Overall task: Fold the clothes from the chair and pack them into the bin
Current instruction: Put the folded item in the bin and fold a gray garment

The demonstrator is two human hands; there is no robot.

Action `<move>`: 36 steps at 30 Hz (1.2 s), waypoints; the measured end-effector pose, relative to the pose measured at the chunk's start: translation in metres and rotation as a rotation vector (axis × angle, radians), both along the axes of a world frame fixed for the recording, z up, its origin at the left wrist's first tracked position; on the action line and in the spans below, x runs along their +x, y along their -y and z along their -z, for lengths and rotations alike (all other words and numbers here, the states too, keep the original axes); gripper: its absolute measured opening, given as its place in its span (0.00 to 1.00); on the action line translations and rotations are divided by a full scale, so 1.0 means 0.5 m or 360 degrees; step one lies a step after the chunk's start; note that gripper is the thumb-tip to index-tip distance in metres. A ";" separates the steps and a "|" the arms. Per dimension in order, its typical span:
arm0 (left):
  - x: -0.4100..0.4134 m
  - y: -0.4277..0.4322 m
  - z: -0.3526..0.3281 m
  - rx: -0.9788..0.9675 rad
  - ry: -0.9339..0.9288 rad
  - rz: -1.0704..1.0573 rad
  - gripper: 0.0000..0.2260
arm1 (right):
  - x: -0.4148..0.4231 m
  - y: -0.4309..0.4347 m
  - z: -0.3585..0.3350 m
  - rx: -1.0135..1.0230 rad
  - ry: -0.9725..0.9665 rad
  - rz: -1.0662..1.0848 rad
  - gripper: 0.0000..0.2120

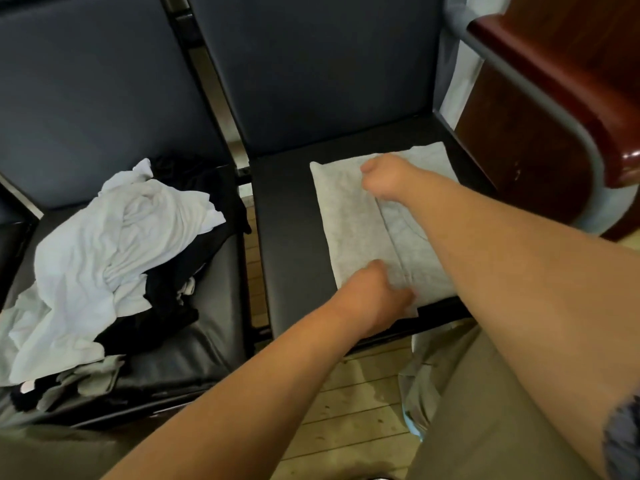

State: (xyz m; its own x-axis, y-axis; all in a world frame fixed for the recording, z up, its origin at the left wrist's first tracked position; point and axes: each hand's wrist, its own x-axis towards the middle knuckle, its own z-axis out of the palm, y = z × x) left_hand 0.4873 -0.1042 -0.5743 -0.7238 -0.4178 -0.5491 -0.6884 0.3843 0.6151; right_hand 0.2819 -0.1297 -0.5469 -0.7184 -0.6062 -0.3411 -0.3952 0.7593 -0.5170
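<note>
A: Far left, the pile of clothes (114, 244) sits heaped on the left chair (207, 344), white, black and grey, all of it unfolded.

B: So most of the job looks undone. What about the left hand?

A: The left hand (367, 296) has its fingers curled, pinching the near edge of the grey garment (349, 220). That lies flat on the right chair (287, 237) with one side flap turned over.

B: Midway through this fold, by the look of it.

A: The right hand (384, 174) is at the flap's far end, fingers curled down and apparently clamped on the cloth.

B: No bin in sight, so nothing shows as packed.
</note>
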 end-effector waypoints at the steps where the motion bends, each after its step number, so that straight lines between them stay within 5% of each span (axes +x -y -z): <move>1: -0.004 0.006 -0.015 -0.0026 -0.0085 0.0033 0.22 | -0.005 -0.003 0.004 0.0000 0.0012 0.0002 0.19; 5: -0.011 0.050 -0.019 -0.0380 -0.0377 0.0082 0.15 | -0.024 -0.001 0.003 -0.0044 0.0020 0.0019 0.19; 8: -0.018 0.057 0.001 -0.0873 -0.0232 0.0455 0.27 | -0.022 -0.003 0.013 0.0180 -0.0005 -0.0100 0.18; 12: -0.013 0.073 0.045 -0.0804 0.0133 0.0714 0.42 | -0.019 -0.014 0.025 0.0345 -0.0036 -0.0207 0.19; 18: -0.011 0.176 0.007 -0.0911 0.0342 0.0602 0.34 | -0.028 -0.035 0.012 0.0133 0.0094 -0.0120 0.18; 22: 0.012 0.134 0.011 -0.1118 -0.0049 0.0529 0.15 | -0.050 -0.053 0.006 0.0005 0.0105 -0.0007 0.16; 26: 0.006 0.026 0.017 -0.0997 -0.0472 0.0637 0.11 | -0.082 -0.087 -0.001 0.0070 -0.0025 0.0173 0.13; 32: -0.012 -0.085 0.048 -0.1104 -0.0375 0.0777 0.29 | -0.114 -0.149 0.004 0.0587 -0.0295 0.0229 0.20; 36: -0.020 -0.080 0.056 -0.1010 -0.0379 0.0696 0.21 | -0.127 -0.178 0.040 0.0709 -0.0310 0.0297 0.31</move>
State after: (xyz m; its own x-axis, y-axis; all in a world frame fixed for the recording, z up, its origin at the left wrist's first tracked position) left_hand 0.4771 -0.0640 -0.6024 -0.9617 -0.2499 -0.1125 -0.2726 0.9140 0.3006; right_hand 0.2187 -0.0405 -0.5671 -0.8763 -0.2883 -0.3859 -0.2889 0.9556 -0.0577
